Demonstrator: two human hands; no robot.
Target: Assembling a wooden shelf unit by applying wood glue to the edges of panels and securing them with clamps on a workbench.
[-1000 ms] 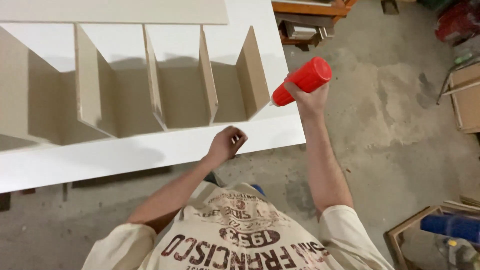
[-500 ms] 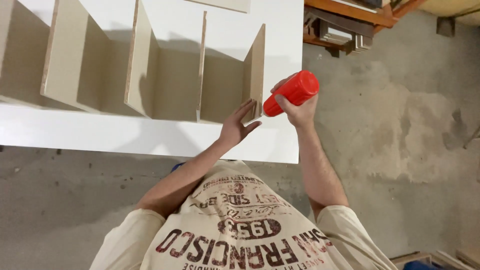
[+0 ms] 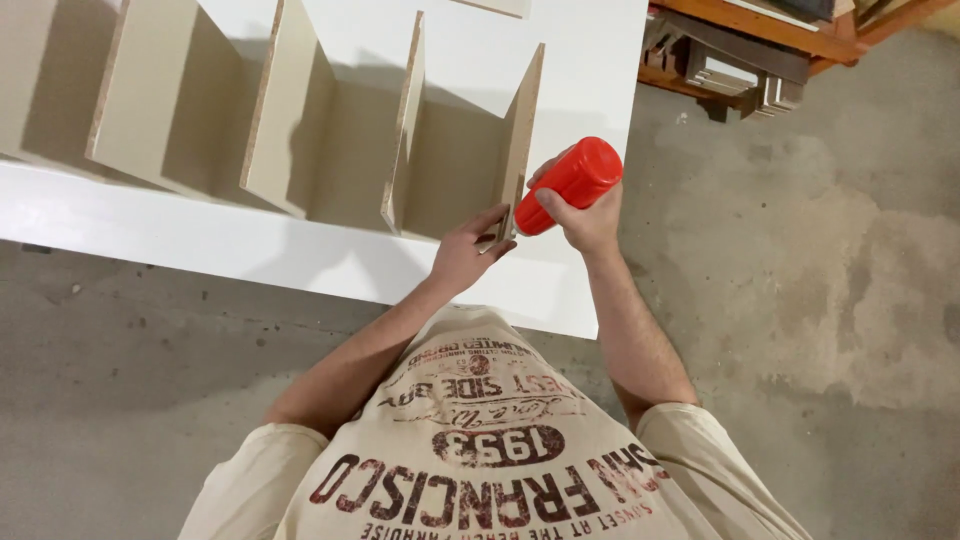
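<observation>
My right hand (image 3: 588,218) grips a red cylindrical bottle (image 3: 570,184), tilted with its lower end toward the near edge of the rightmost upright divider panel (image 3: 522,140). My left hand (image 3: 465,250) rests with fingers spread against the foot of that same divider, fingertips touching its near edge. The divider stands on a large white board (image 3: 300,265) lying flat. Whether the bottle's tip touches the panel is hidden by my fingers.
Several more beige chipboard dividers (image 3: 290,110) stand in a row to the left on the white board. A wooden frame with stacked parts (image 3: 740,60) sits at the upper right. Grey concrete floor (image 3: 820,280) surrounds the board.
The view has shifted closer over the board. My right hand has brought the red bottle down to the rightmost divider's edge, and my left hand has settled against the divider's foot.
</observation>
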